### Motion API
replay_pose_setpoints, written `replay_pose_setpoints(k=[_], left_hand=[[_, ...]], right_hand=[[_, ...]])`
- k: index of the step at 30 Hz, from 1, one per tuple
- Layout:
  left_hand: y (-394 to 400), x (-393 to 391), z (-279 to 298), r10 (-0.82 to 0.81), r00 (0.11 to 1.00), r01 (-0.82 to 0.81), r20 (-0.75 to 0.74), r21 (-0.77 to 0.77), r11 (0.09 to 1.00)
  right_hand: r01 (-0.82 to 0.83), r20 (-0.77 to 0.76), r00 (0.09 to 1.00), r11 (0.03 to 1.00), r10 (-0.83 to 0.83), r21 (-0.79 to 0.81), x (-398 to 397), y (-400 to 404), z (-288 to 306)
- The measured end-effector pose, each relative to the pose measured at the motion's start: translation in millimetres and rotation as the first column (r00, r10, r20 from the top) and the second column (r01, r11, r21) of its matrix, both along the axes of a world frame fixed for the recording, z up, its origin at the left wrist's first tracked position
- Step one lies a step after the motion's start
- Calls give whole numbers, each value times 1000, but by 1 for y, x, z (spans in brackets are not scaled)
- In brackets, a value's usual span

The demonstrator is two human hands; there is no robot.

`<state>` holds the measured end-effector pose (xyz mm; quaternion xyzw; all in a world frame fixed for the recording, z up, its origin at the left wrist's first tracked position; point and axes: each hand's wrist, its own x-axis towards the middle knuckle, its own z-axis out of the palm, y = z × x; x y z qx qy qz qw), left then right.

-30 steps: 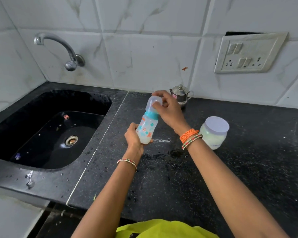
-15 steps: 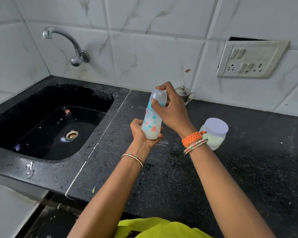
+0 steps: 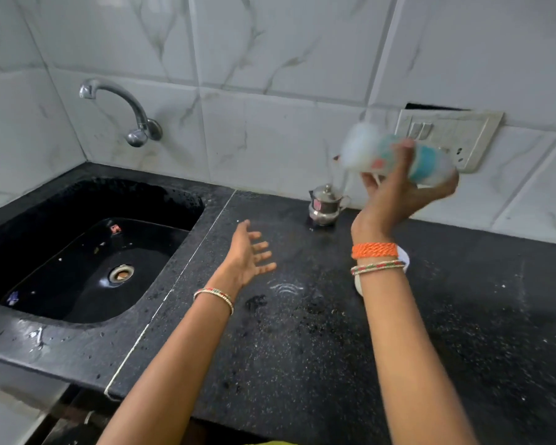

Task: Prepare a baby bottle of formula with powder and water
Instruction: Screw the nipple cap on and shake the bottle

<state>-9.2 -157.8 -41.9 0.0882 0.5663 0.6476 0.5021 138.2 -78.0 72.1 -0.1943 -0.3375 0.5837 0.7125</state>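
Observation:
My right hand (image 3: 395, 197) is raised above the black counter and grips the baby bottle (image 3: 389, 154), which lies nearly sideways and is blurred by motion. The bottle is translucent with a teal ring, coloured prints and a clear cap, and holds milky liquid. My left hand (image 3: 249, 255) hovers open over the counter, palm up, fingers spread, holding nothing. The white-lidded formula jar (image 3: 404, 260) stands behind my right wrist, mostly hidden by it.
A small steel lidded pot (image 3: 325, 205) stands at the back by the tiled wall. The black sink (image 3: 87, 252) with a wall tap (image 3: 119, 107) lies to the left. A switch plate (image 3: 446, 136) is on the wall. Powder and wet marks speckle the counter (image 3: 302, 348).
My left hand let go of the bottle and dropped open toward the counter. My right hand lifted the bottle up and to the right, tipping it sideways; it is now motion-blurred.

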Motion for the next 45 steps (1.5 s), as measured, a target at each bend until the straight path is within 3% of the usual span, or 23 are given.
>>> replay_pose_setpoints(k=[1, 3, 4, 7, 8, 10, 11, 12, 15, 17, 24, 27, 29, 31, 32, 34, 35, 37, 38, 39, 41, 43, 45], left_hand=[[0, -4, -2, -32, 999, 32, 2, -25, 999], [0, -2, 1, -140, 990, 138, -24, -74, 988], [0, 1, 3, -170, 985, 167, -34, -84, 982], [-1, 2, 10, -173, 985, 173, 1, -31, 984], [-2, 4, 15, -201, 979, 200, 47, 15, 980], [-5, 6, 21, -303, 945, 289, 119, 119, 950], [-6, 7, 23, -349, 929, 330, 125, 151, 932], [-8, 8, 24, -389, 914, 370, 118, 153, 916], [-18, 11, 34, -519, 852, 507, 66, 137, 851], [-21, 15, 40, -553, 832, 544, 37, 141, 827], [-15, 34, 36, -147, 946, 155, -289, 4, 988], [-10, 37, 31, 91, 831, -123, -549, -22, 992], [-13, 47, 30, 286, 683, -295, -672, 104, 950], [-17, 55, 29, 339, 568, -323, -750, 176, 930], [-18, 57, 29, 302, 596, -265, -744, 173, 949], [-18, 53, 33, 135, 791, -48, -596, 158, 986], [-21, 46, 37, 35, 890, 49, -455, 171, 984], [-29, 20, 37, -95, 955, 159, -280, 216, 963], [-34, 7, 33, -114, 956, 173, -270, 204, 964], [-37, -3, 27, -117, 955, 164, -273, 156, 974], [-41, -14, 16, -91, 952, 111, -292, 51, 993], [-40, -16, 11, -78, 953, 91, -292, 31, 995], [-41, -14, 11, -99, 954, 124, -282, 71, 990]], right_hand=[[-104, 176, 981, 991, 87, 89, 0, -5, 1], [-442, 636, 726, 886, 261, 141, -3, -16, -15], [-470, 672, 689, 873, 269, 132, -5, -19, -22], [-216, 302, 939, 965, 163, 151, -9, -19, -20], [-242, 354, 921, 952, 163, 190, -9, -17, -19], [-519, 744, 632, 831, 216, 200, -8, -17, -24], [-616, 827, 505, 774, 245, 147, -4, -16, -30], [-638, 820, 486, 764, 303, 97, 0, -16, -33], [-605, 672, 597, 796, 439, 17, 8, -9, -38], [-639, 670, 563, 769, 484, -20, 8, -11, -42], [-562, 867, 437, 826, 240, 55, -4, -15, -39], [-430, 838, 526, 895, 144, 116, -12, -21, -48], [-351, 808, 583, 923, 84, 157, -18, -29, -53], [-354, 833, 550, 921, 62, 165, -20, -28, -52], [-378, 869, 492, 912, 52, 159, -18, -25, -47], [-325, 890, 457, 930, -4, 171, -8, -12, -31], [-228, 820, 572, 961, 3, 156, -2, -2, -20], [-57, 307, 950, 998, 47, 24, 15, 7, 3], [-33, 52, 998, 999, 33, -18, 21, 15, 7], [-21, -7, 1000, 1000, 21, -21, 25, 19, 6], [-268, 319, 914, 963, 250, 15, 27, 15, -1], [-475, 580, 697, 878, 421, -66, 28, 5, -14], [-399, 331, 852, 913, 404, -88, 33, 4, -11]])
